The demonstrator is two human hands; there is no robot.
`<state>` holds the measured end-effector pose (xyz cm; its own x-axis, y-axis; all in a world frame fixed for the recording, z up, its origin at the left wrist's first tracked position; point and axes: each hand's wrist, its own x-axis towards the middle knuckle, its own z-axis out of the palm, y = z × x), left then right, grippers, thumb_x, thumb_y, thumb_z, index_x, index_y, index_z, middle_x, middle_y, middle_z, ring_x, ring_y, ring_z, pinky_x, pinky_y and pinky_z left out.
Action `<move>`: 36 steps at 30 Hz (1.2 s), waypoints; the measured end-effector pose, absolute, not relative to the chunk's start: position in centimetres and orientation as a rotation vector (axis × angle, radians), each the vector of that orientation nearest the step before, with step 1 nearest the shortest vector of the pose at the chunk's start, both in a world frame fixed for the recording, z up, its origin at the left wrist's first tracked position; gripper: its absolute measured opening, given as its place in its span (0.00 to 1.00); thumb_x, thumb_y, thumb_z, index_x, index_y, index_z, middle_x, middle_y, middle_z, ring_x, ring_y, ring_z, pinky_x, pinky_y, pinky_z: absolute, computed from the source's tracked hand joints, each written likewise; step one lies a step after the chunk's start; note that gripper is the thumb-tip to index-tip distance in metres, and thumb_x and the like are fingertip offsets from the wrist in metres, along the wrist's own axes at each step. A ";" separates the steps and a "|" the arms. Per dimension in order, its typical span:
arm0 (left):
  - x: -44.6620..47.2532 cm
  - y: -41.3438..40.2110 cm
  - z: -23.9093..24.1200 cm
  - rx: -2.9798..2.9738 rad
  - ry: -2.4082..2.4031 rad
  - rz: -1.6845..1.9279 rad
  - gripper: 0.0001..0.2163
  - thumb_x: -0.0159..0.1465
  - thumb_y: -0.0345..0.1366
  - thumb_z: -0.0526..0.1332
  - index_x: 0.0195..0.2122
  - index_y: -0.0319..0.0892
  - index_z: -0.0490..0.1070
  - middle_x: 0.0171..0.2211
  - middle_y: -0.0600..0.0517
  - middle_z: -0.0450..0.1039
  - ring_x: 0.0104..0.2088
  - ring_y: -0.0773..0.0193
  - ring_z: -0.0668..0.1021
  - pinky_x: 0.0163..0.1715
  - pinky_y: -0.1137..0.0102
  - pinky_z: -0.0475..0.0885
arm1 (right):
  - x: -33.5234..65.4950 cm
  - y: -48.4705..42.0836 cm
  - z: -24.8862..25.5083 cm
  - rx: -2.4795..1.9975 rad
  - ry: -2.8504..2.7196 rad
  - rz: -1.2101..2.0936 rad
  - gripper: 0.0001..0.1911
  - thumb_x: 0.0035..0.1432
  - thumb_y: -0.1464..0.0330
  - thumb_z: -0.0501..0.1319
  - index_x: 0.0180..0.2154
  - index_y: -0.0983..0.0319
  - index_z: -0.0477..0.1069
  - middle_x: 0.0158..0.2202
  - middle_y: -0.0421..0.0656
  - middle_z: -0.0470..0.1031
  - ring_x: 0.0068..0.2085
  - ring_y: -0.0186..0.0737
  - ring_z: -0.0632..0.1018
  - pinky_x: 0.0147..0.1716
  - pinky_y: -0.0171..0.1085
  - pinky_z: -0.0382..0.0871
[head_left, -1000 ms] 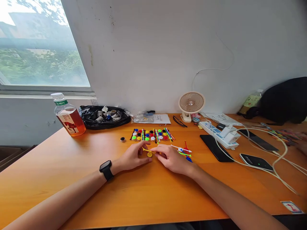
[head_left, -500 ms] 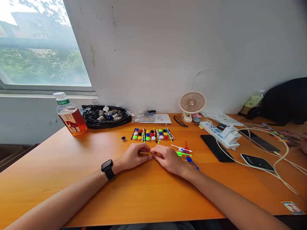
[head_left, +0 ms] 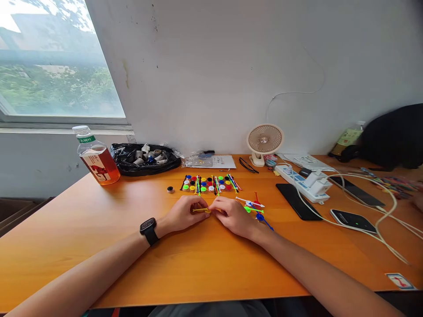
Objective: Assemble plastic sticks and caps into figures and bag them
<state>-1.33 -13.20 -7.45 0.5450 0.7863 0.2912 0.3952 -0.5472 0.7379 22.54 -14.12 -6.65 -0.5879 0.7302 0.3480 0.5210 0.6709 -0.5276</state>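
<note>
A yellow plastic arrow spinner [head_left: 200, 210] is held between my two hands above the table. My left hand [head_left: 185, 213], with a black watch on its wrist, pinches it with thumb and fingertips. My right hand [head_left: 233, 215] closes its fingertips on the spinner's right end, whose details are partly hidden. Just right of my right hand lie a white arrow spinner [head_left: 259, 204], a red one [head_left: 256, 198], a green one [head_left: 256, 210] and a blue one [head_left: 266, 222], overlapping. Beyond my hands are rows of coloured round pieces [head_left: 204, 184] with bundles of loose arrows [head_left: 216, 186] between them.
A black round piece [head_left: 170, 189] stands apart on the left. Farther back are a drink bottle [head_left: 99, 163], a black plastic bag [head_left: 145, 169], papers [head_left: 224, 162] and a small fan [head_left: 265, 139]. On the right lie phones [head_left: 297, 202], a power strip [head_left: 302, 182] and white cables [head_left: 393, 211].
My fingers have shifted slightly around the yellow arrow spinner, so more of it shows beside my left fingertips. The whole view has moved a little; the laid-out pieces look unchanged.
</note>
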 end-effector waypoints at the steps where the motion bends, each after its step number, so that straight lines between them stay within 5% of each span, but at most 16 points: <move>1: -1.3 -13.2 -7.5 2.172 0.955 0.825 0.12 0.68 0.45 0.67 0.41 0.41 0.79 0.32 0.51 0.78 0.29 0.66 0.72 0.27 0.73 0.64 | 22.6 -14.1 -6.7 -0.966 -2.346 0.493 0.14 0.67 0.79 0.61 0.44 0.58 0.82 0.43 0.44 0.81 0.41 0.41 0.80 0.42 0.36 0.69; 21: -1.3 -13.4 -7.4 2.223 0.977 0.807 0.08 0.71 0.39 0.62 0.43 0.42 0.80 0.33 0.51 0.79 0.28 0.66 0.72 0.28 0.73 0.64 | 22.7 -14.2 -6.4 -0.991 -2.357 0.532 0.13 0.68 0.79 0.59 0.42 0.59 0.80 0.41 0.42 0.78 0.39 0.39 0.77 0.40 0.35 0.67; 31: -1.1 -13.5 -7.2 2.314 0.977 0.792 0.06 0.69 0.34 0.63 0.36 0.42 0.79 0.34 0.51 0.78 0.30 0.66 0.73 0.30 0.72 0.65 | 22.4 -14.5 -6.0 -1.058 -2.430 0.471 0.12 0.67 0.80 0.58 0.38 0.60 0.77 0.40 0.41 0.75 0.37 0.37 0.75 0.37 0.34 0.63; 36: -1.1 -13.7 -6.9 2.307 0.962 0.856 0.03 0.68 0.35 0.64 0.39 0.42 0.76 0.34 0.51 0.76 0.31 0.65 0.72 0.30 0.72 0.66 | 22.5 -15.2 -5.2 -1.053 -2.405 0.459 0.09 0.70 0.73 0.61 0.46 0.57 0.79 0.45 0.43 0.79 0.43 0.42 0.80 0.42 0.36 0.68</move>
